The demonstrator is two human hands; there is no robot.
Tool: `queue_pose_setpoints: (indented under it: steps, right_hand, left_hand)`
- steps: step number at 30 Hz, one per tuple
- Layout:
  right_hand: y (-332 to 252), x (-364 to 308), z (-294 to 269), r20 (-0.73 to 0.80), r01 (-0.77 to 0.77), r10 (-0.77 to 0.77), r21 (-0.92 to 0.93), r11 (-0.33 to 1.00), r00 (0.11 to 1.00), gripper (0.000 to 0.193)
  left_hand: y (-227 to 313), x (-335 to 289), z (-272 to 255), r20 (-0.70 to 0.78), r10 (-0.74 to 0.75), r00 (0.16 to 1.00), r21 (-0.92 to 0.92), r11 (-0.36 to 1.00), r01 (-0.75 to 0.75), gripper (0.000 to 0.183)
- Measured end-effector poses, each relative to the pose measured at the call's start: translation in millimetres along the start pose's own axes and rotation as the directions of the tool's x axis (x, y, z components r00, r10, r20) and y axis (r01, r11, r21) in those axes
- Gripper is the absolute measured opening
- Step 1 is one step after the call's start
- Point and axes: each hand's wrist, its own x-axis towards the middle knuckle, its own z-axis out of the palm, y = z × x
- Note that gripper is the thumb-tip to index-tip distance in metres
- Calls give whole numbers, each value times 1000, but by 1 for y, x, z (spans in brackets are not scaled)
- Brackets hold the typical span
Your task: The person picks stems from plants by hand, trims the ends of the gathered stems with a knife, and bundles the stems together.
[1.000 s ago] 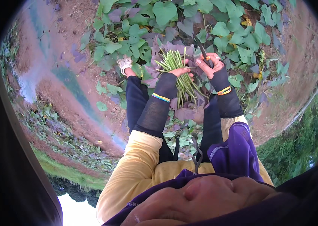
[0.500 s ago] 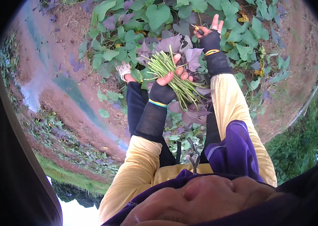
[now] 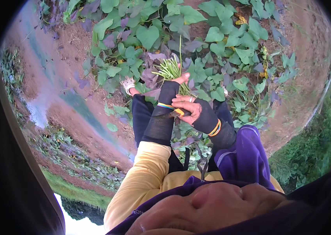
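Observation:
My left hand, in a black fingerless sleeve with coloured bands at the wrist, grips a bundle of green leaf stems. Purple leaves show beside the bundle; most of its lower part is behind my hands. Close beside the left wrist is my right hand, its fingers bent around a small dark tool with an orange-yellow part. The tool's dark end lies across the left sleeve; its exact kind is unclear. Yellow and orange bands circle the right wrist.
Leafy green and purple vines spread over the ground ahead and between my legs. Bare reddish soil with a bluish strip lies to the left. Light-coloured footwear stands at the vines' edge. Grass and bushes grow at right.
My right hand has come back from the far vines to the left wrist, still with the small tool. My left hand has turned, with the bundle's cut ends now pointing up and left.

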Motion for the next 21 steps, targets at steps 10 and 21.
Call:
queue_pose_setpoints:
  steps: [10,21]
  right_hand:
    - [111,121,-138,-426,-391,274,-214,895,862,43]
    - [221,168,-163,-193,-311,327,-879,362,925,33]
  left_hand:
    - [-33,22,-39,160,-173,972,-175,964,201,61]
    - [-13,-15,-49,119,-162,980,-476,856,200,54]
